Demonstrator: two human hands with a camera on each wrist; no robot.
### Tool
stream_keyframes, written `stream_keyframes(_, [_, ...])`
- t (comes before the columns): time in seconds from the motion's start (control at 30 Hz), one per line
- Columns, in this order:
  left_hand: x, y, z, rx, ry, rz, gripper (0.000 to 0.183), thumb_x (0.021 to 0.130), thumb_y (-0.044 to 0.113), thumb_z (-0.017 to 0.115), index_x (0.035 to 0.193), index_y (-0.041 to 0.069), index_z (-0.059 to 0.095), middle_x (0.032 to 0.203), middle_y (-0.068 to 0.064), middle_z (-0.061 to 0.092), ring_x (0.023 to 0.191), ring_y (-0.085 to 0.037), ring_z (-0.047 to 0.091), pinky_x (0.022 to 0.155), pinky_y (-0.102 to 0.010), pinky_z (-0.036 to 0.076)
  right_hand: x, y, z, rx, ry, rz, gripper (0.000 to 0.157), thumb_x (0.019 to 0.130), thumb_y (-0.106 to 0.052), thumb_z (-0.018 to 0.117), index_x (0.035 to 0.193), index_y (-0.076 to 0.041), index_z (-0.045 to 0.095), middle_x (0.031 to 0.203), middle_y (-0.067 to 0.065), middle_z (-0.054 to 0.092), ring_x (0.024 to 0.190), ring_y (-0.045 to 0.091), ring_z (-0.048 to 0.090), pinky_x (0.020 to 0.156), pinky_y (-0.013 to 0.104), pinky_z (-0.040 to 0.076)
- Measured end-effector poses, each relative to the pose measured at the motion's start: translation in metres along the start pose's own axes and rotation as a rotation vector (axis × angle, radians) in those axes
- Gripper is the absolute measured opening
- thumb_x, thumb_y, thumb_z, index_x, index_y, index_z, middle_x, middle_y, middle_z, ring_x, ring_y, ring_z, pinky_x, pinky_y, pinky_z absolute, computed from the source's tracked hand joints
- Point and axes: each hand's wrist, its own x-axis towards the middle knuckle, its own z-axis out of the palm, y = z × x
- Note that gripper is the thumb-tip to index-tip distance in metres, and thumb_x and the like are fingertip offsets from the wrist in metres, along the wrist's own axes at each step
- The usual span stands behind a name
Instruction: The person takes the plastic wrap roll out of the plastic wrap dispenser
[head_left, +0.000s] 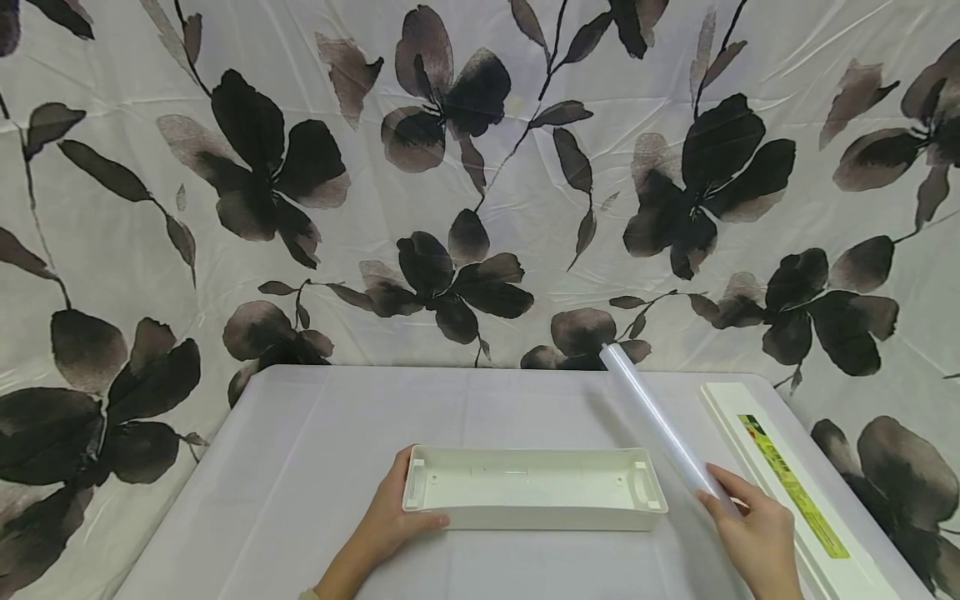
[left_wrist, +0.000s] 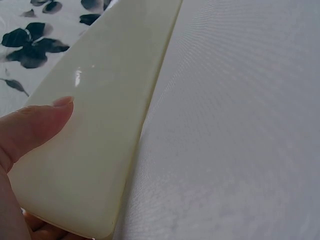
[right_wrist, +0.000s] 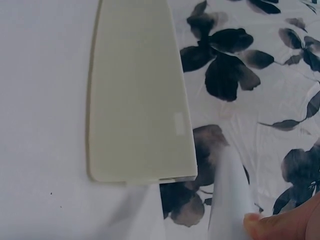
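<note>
A long, shallow cream plastic box (head_left: 536, 518) sits on the table, its hollow side showing in the head view. My left hand (head_left: 390, 517) grips its left end, the thumb along the near wall and the other fingers behind the end. In the left wrist view the thumb (left_wrist: 47, 125) presses flat on the box's smooth side (left_wrist: 95, 150). My right hand (head_left: 757, 533) pinches the lower end of a shiny roll of plastic wrap (head_left: 660, 421). The roll slants up and away, to the right of the box and apart from it. Its near tip is hidden in the hand.
A long white plastic piece (head_left: 750, 454) with a yellow-green label (head_left: 795, 487) lies along the table's right side, close to my right hand. The white-covered table (head_left: 360, 417) meets a flower-printed cloth (head_left: 555, 200) at its back edge.
</note>
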Motion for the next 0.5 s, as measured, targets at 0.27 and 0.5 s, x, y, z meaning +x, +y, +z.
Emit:
stream_keyframes(0.27, [0.0002,0.0013,0.0001,-0.007,0.002,-0.016,0.101,0.061,0.024,0.089,0.145,0.008,0.037,0.130,-0.003,0.058,0.117,-0.022,0.055,0.104,-0.052,0.036,-0.0004,0.0029,-0.0011,0.003,-0.013,0.062,0.039,0.073,0.006,0.083,0.110,0.006,0.072,0.097,0.026,0.071,0.074,-0.012,0.051,0.057,0.005,0.040])
stream_keyframes(0.5, [0.0001,0.0021,0.0003,-0.015,0.006,-0.025,0.102,0.060,0.024,0.089,0.146,0.008,0.036,0.130,-0.002,0.058,0.118,-0.022,0.055,0.105,-0.054,0.035,-0.0001,0.0055,-0.0031,-0.005,-0.011,0.097,0.039,0.075,0.002,0.082,0.113,0.006,0.071,0.095,0.025,0.072,0.072,-0.016,0.048,0.058,0.004,0.040])
